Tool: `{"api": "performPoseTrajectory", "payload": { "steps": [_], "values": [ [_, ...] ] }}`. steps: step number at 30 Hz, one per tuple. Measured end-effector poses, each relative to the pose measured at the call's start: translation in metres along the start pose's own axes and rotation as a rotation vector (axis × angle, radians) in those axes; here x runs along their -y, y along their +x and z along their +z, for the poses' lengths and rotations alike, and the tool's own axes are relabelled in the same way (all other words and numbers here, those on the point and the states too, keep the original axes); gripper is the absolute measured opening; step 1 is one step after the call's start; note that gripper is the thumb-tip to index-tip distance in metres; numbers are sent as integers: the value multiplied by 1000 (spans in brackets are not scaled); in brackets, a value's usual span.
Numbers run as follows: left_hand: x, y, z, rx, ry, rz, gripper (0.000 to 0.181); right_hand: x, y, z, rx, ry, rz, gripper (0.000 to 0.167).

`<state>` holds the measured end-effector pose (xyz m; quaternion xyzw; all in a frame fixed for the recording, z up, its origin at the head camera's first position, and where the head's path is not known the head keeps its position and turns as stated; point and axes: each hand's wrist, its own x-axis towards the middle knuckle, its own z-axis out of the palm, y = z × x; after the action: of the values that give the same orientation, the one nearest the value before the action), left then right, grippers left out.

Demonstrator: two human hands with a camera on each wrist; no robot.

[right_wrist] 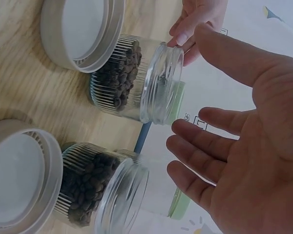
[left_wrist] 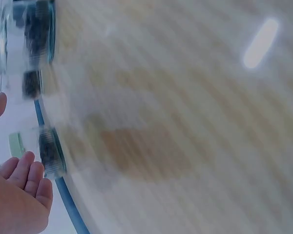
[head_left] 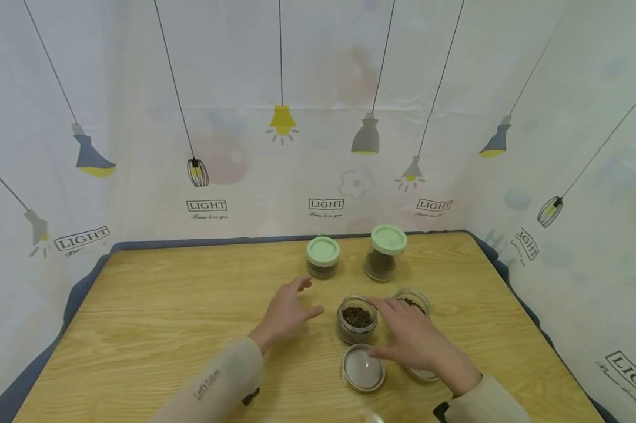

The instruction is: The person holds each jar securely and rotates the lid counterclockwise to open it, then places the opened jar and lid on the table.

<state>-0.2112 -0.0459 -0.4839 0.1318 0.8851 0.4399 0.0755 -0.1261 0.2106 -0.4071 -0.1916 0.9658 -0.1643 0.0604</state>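
We are seeing both hands working with bare fingers above the wooden counter (head_left: 201,305), and neither is gripping anything. The left hand (head_left: 288,308) is reaching in from the left, its thumb standing well away from its fingers, which are bending only slightly; its palm is holding nothing. It is hovering just left of the nearer uncovered jar (head_left: 356,335), apart from the glass, with its fingertips pointing toward the short green-lidded jar (head_left: 322,258).

The right hand (head_left: 415,335) is spreading wide, its fingers nearly straight and its thumb set far apart from them. Its fingertips are coming close to the rim of that same uncovered jar, though we are not able to tell whether they are touching it. Nothing is lying in its palm.

The nearer uncovered jar is standing upright between the two hands, and dark beans (head_left: 357,317) are filling its lower part. A second uncovered jar (right_wrist: 122,195), also containing dark beans, is standing to its right, and in the head view the right hand is partly hiding it. In front of the jars, a pale lid (head_left: 364,368) is lying on the counter, while another lid (head_left: 424,375) is showing partly beneath the right hand. Farther back, a taller green-lidded jar (head_left: 384,258) is standing right of the short one.
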Motion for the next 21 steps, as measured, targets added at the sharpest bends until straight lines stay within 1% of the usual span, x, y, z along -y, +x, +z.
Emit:
{"api": "performPoseTrajectory", "payload": {
  "steps": [2, 7, 12, 14, 21],
  "values": [
    [2, 5, -3, -14, 8, -9, 71, 1, 3, -1, -4, 10, -7, 88],
    [3, 15, -7, -36, -3, -27, 73, 5, 11, -4, 3, 29, -20, 85],
    [2, 24, -8, -37, -42, -81, 77, 9, 19, -5, 44, 50, -19, 86],
    [2, 30, -8, -37, -43, -104, 80, 11, 21, -5, 60, 52, -12, 85],
    [6, 51, -8, -74, -16, -131, 85, 13, 27, -3, 79, 51, 9, 85]
  ]
}}
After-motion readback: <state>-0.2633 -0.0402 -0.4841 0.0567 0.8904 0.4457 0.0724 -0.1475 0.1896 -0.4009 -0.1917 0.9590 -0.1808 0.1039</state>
